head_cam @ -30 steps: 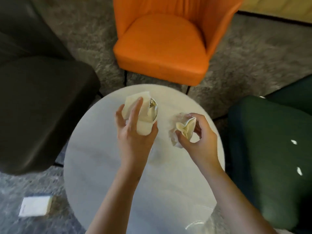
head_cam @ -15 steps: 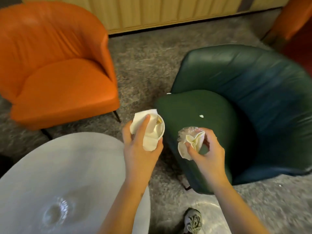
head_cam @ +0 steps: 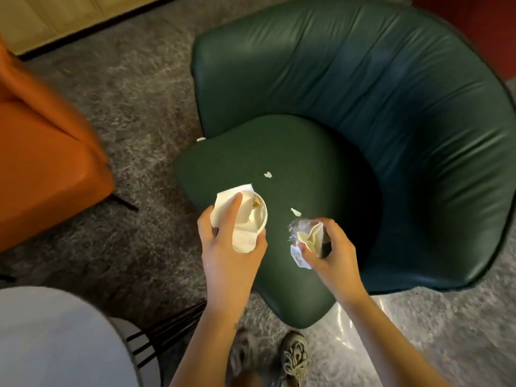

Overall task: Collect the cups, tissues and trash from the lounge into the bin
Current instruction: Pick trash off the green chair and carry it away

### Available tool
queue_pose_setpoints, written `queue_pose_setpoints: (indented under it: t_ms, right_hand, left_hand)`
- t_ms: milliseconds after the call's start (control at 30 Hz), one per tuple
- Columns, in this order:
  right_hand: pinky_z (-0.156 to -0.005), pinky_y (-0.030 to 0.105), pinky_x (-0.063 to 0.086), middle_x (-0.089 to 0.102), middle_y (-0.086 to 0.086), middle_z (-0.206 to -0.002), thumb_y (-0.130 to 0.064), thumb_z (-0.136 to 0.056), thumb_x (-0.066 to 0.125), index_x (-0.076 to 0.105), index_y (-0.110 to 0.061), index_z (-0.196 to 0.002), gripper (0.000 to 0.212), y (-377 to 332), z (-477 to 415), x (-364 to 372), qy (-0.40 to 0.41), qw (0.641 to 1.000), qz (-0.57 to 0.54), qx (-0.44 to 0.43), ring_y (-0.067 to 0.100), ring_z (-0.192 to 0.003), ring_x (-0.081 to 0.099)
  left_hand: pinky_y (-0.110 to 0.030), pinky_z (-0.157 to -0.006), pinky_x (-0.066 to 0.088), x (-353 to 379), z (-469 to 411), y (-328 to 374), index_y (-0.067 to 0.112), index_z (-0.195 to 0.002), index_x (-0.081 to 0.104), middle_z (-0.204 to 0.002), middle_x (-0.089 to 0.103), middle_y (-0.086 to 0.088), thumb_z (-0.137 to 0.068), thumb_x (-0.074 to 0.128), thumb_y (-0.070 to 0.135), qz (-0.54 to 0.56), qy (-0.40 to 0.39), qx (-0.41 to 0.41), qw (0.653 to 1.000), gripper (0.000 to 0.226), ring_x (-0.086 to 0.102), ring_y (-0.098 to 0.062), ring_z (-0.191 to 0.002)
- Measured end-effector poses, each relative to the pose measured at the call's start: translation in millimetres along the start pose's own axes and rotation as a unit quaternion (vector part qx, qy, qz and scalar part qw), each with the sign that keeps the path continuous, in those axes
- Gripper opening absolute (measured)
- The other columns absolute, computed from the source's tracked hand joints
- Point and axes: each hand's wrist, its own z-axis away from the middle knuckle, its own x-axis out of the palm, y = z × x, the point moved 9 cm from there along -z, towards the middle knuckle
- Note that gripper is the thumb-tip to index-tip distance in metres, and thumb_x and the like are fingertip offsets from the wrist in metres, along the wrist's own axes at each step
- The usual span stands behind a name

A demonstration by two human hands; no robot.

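My left hand (head_cam: 227, 251) grips a white paper cup (head_cam: 252, 219) with a tissue wrapped against its side and more trash stuffed inside. My right hand (head_cam: 331, 254) holds a wad of crumpled tissue and clear plastic wrap (head_cam: 304, 237). Both hands hover over the front of the green armchair's seat (head_cam: 251, 163). Small white paper scraps lie on that seat: one scrap (head_cam: 268, 174) near the middle, another scrap (head_cam: 295, 211) just above my right hand, and a third scrap (head_cam: 201, 139) at the seat's back left edge. No bin is in view.
An orange chair (head_cam: 47, 163) stands at the left on the grey carpet (head_cam: 139, 101). The round white table (head_cam: 55, 339) fills the lower left, with black legs beside it. My shoes (head_cam: 294, 356) stand right below the green armchair. A wooden wall panel runs along the top left.
My view has swung right from the round table to the green armchair. Both hands kept their hold and now hang over its seat, closer to the scraps.
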Motion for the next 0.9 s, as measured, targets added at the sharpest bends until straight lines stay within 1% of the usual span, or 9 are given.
queue_pose_setpoints:
  t_ms: [167,267,333,433,533,600,633,733,900]
  right_hand:
    - [-0.073,0.003,0.038,0.050,-0.018,-0.097,-0.016,-0.068,0.077,0.048,-0.039,-0.098,0.048,77.8,-26.3,45.3,0.007,1.000,0.009,0.020,-0.004,-0.092,0.051]
    - [-0.073,0.009,0.042,0.053,-0.016,-0.095,-0.018,-0.070,0.076,0.049,-0.038,-0.098,0.043,124.5,-41.3,73.5,0.013,0.998,0.012,0.055,0.000,-0.090,0.054]
    - [-0.072,0.016,0.045,0.058,-0.010,-0.092,-0.022,-0.072,0.074,0.052,-0.034,-0.096,0.035,151.9,-51.0,83.2,0.046,0.996,0.006,0.080,0.006,-0.085,0.056]
    - [-0.068,0.009,0.040,0.057,-0.016,-0.085,-0.022,-0.070,0.070,0.050,-0.040,-0.090,0.034,183.3,-57.8,81.1,0.126,0.986,-0.007,0.112,0.001,-0.079,0.055]
    - [-0.076,0.016,0.044,0.055,-0.017,-0.091,-0.015,-0.072,0.072,0.049,-0.039,-0.092,0.039,206.9,-53.4,72.4,0.173,0.973,-0.017,0.153,0.003,-0.086,0.056]
    - [-0.081,0.021,0.046,0.055,-0.018,-0.096,-0.020,-0.072,0.070,0.047,-0.040,-0.098,0.040,216.7,-50.3,69.6,0.166,0.968,-0.022,0.188,0.006,-0.091,0.057]
    - [-0.085,0.025,0.047,0.056,-0.018,-0.099,-0.025,-0.071,0.068,0.046,-0.037,-0.105,0.043,221.2,-49.3,70.2,0.152,0.966,-0.017,0.207,0.007,-0.095,0.057]
    - [-0.100,0.047,0.039,0.054,-0.005,-0.121,-0.033,-0.064,0.066,0.032,-0.033,-0.131,0.075,230.1,-45.9,72.6,0.114,0.957,0.001,0.266,0.025,-0.117,0.048]
    - [-0.110,0.050,0.023,0.029,-0.001,-0.148,-0.039,-0.057,0.071,0.019,-0.029,-0.144,0.101,216.6,-50.3,54.9,0.128,0.951,0.052,0.277,0.019,-0.135,0.027]
  left_hand:
    - [0.010,-0.078,0.031,74.6,-9.2,-59.8,0.020,-0.124,0.058,-0.124,0.045,-0.012,-0.057,0.086,0.007,-0.021,-0.057,-0.023,0.998,0.074,0.036,0.007,-0.102]
    - [0.010,-0.079,0.030,116.4,-12.3,-100.8,0.020,-0.124,0.058,-0.124,0.045,-0.013,-0.056,0.086,0.008,-0.026,-0.087,-0.034,0.995,0.074,0.035,0.007,-0.103]
    - [0.008,-0.082,0.030,139.8,-17.3,-124.6,0.018,-0.122,0.060,-0.123,0.046,-0.014,-0.055,0.086,0.008,-0.032,-0.102,-0.036,0.994,0.072,0.035,0.007,-0.102]
    - [0.007,-0.082,0.031,161.5,-23.6,-154.3,0.018,-0.122,0.060,-0.123,0.047,-0.014,-0.055,0.085,0.006,-0.042,-0.115,-0.045,0.991,0.072,0.036,0.008,-0.102]
    - [0.007,-0.081,0.031,173.2,-27.3,-171.5,0.020,-0.123,0.060,-0.124,0.046,-0.013,-0.056,0.082,0.002,-0.040,-0.130,-0.066,0.989,0.073,0.036,0.008,-0.101]
    - [0.007,-0.082,0.031,178.0,-29.1,-175.7,0.019,-0.122,0.060,-0.124,0.046,-0.013,-0.056,0.082,0.000,-0.040,-0.132,-0.076,0.988,0.072,0.037,0.007,-0.101]
    - [0.008,-0.081,0.031,180.8,-30.2,-176.6,0.019,-0.123,0.060,-0.123,0.046,-0.014,-0.056,0.082,0.000,-0.039,-0.135,-0.081,0.987,0.072,0.037,0.006,-0.101]
    - [0.007,-0.082,0.031,188.3,-33.1,-175.3,0.015,-0.122,0.060,-0.123,0.046,-0.017,-0.056,0.081,-0.003,-0.036,-0.148,-0.082,0.985,0.072,0.038,0.006,-0.101]
    - [0.006,-0.083,0.031,194.0,-43.3,-168.1,0.016,-0.123,0.060,-0.124,0.045,-0.016,-0.056,0.081,-0.003,-0.028,-0.151,-0.086,0.984,0.072,0.039,0.006,-0.101]
